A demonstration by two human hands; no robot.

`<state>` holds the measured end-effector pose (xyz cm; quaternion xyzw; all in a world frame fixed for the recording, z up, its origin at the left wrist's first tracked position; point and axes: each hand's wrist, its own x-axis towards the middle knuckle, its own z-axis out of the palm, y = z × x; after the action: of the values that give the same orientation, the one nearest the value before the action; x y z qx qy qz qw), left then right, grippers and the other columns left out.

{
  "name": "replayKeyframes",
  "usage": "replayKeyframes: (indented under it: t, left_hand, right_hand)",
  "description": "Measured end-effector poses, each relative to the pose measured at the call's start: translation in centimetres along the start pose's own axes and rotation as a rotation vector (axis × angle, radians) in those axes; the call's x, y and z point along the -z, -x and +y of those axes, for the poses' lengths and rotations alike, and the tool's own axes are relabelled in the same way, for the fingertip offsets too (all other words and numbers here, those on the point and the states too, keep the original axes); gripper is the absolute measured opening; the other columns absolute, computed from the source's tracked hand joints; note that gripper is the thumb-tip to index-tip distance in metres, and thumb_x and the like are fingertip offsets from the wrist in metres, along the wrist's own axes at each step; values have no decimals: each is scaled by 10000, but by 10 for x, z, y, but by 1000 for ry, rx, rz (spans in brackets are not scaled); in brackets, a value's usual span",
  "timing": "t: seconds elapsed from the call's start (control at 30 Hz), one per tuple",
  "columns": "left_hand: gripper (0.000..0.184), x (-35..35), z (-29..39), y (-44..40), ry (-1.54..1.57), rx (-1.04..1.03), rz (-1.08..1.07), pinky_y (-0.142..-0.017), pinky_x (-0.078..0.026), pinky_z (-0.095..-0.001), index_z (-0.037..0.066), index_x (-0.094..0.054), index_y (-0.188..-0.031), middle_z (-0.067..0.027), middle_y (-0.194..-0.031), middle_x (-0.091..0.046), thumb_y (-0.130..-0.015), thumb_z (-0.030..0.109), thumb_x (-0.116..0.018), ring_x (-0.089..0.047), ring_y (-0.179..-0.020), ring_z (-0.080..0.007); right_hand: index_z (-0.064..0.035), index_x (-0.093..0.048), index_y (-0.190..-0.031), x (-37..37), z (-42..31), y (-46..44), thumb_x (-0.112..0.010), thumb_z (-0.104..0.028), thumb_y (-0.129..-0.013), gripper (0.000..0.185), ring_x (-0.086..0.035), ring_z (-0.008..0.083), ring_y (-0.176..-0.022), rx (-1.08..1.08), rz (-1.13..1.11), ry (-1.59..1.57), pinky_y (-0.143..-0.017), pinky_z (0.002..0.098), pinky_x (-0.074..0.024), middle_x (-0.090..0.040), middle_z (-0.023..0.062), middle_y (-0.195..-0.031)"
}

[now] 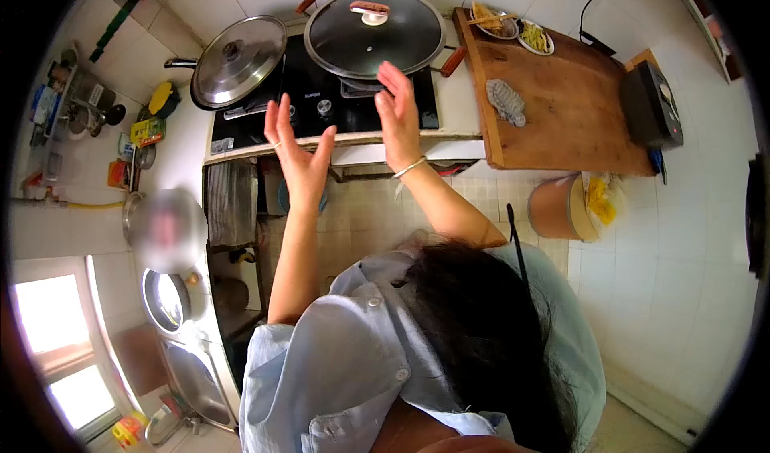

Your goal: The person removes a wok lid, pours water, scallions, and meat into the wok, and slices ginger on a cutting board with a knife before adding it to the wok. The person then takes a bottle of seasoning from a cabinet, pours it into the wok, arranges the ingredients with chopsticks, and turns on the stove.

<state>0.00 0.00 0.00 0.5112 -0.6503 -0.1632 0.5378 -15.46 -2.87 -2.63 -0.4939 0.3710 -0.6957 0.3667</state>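
Note:
Both hands are raised in front of the black gas stove [309,104], palms turned inward and apart from each other. My left hand [301,160] has its fingers spread and holds nothing; it is just in front of the stove knobs. My right hand [399,116], with a bangle at the wrist, is empty too, its fingers stretched up below the rim of a large pan with a glass lid [345,40]. That pan has wooden side handles and stands on the right burner. A smaller pan under a steel lid [241,60] sits on the left burner.
Right of the stove, a wooden board [569,100] bears a grey cloth [505,102] and two bowls of food [536,38]. A black appliance [650,104] stands at its right end. Below is a brown bin [555,208]. A sink [196,377] is at lower left.

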Motion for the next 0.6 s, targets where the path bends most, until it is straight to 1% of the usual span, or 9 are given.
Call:
replayKeyframes:
  t: [0.07, 0.1, 0.13, 0.17, 0.3, 0.43, 0.53, 0.57, 0.6]
  left_hand:
    - [785, 0, 3, -1, 40, -13, -23, -1050, -286, -413, 92, -341, -1394, -181, -1423, -236, -721, 92, -744, -265, -1316, -330]
    - [794, -78, 24, -19, 20, -44, 0, -1047, -289, -411, 91, -344, -1390, -181, -1418, -237, -709, 89, -752, -274, -1309, -328]
    - [796, -94, 32, -21, 48, -29, -15, -1048, -288, -410, 92, -347, -1388, -180, -1419, -234, -705, 91, -756, -279, -1305, -327]
    - [799, -95, 34, -20, 36, -13, -58, -1048, -286, -410, 93, -349, -1386, -179, -1420, -232, -700, 93, -760, -283, -1301, -327]
    - [810, -145, 51, -36, 69, -23, -125, -1058, -280, -411, 101, -354, -1383, -176, -1421, -236, -688, 88, -769, -267, -1320, -324]
    - [816, -191, 62, -55, 132, -81, -181, -1056, -287, -415, 99, -355, -1383, -196, -1425, -230, -681, 89, -772, -278, -1317, -335]
    - [823, -229, 77, -68, 145, -179, -251, -1051, -297, -410, 98, -352, -1384, -203, -1423, -229, -678, 91, -774, -281, -1316, -338]
    - [828, -245, 81, -69, 197, -134, -294, -1039, -317, -404, 98, -353, -1383, -206, -1420, -226, -675, 99, -782, -280, -1317, -341]
    - [799, -262, 87, -69, 379, -58, -344, -1037, -338, -411, 97, -342, -1387, -190, -1423, -223, -705, 89, -759, -296, -1312, -327]
  right_hand:
    - [-73, -376, -1337, 1, -4, 5, -567, -283, -891, 530, -408, 227, -1239, -11, 43, 2, -1039, 391, -298, -409, 94, -1357]
    - [-68, -377, -1331, 69, -7, -42, -565, -276, -890, 523, -405, 229, -1244, 28, 35, 23, -1043, 396, -295, -406, 95, -1360]
    - [-43, -364, -1339, 85, -9, -47, -545, -293, -903, 535, -390, 235, -1258, 12, 46, 37, -1061, 381, -278, -395, 113, -1367]
    - [-18, -350, -1347, 86, -7, -41, -526, -311, -915, 550, -376, 242, -1272, -27, 79, 16, -1078, 366, -260, -384, 132, -1375]
    - [-29, -360, -1344, 126, -5, -65, -537, -336, -911, 559, -359, 250, -1289, -30, 148, -2, -1086, 378, -250, -371, 134, -1389]
    - [-35, -345, -1346, 159, -3, -88, -562, -355, -898, 592, -364, 263, -1278, 14, 212, 9, -1062, 418, -269, -372, 126, -1385]
    - [-42, -346, -1353, 192, -5, -103, -575, -349, -891, 600, -334, 238, -1302, 11, 280, 12, -1071, 410, -245, -365, 119, -1398]
    - [-44, -345, -1355, 202, -6, -106, -574, -334, -892, 592, -326, 239, -1308, 16, 311, -4, -1073, 405, -246, -365, 119, -1400]
    - [-45, -347, -1355, 213, -9, -110, -569, -316, -896, 578, -324, 240, -1309, 25, 334, 5, -1076, 400, -244, -364, 118, -1401]
